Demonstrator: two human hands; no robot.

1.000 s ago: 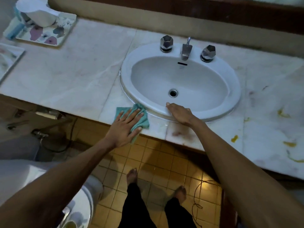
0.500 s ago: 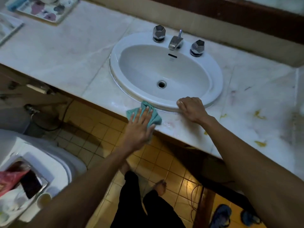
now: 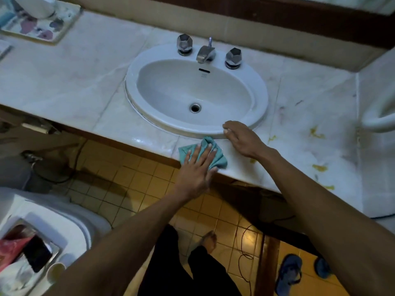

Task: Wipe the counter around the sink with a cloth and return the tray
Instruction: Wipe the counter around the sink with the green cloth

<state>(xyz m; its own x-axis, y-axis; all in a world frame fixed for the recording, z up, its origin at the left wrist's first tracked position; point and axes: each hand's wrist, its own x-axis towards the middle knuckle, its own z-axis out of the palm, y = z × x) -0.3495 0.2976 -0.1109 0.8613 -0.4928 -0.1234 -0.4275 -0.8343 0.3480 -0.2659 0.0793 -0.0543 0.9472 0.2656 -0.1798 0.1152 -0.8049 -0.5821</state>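
Note:
A teal cloth [image 3: 219, 160] lies on the marble counter [image 3: 81, 82] at its front edge, just below the white oval sink [image 3: 259, 92]. My left hand [image 3: 195, 169] presses flat on the cloth, fingers spread. My right hand [image 3: 241, 138] rests on the counter against the sink's front rim, right of the cloth, holding nothing. A flowered tray [image 3: 38, 28] with a white jug on it sits at the counter's far left corner.
Yellow stains [image 3: 318, 167] mark the counter on the right. A faucet [image 3: 205, 52] with two knobs stands behind the basin. A white toilet tank [image 3: 44, 229] carrying a box of items is at lower left. Slippers [image 3: 289, 272] lie on the tiled floor.
My left hand has slid the cloth rightward along the counter's front edge, from the sink's left side to below its middle. My right hand has shifted right along the rim.

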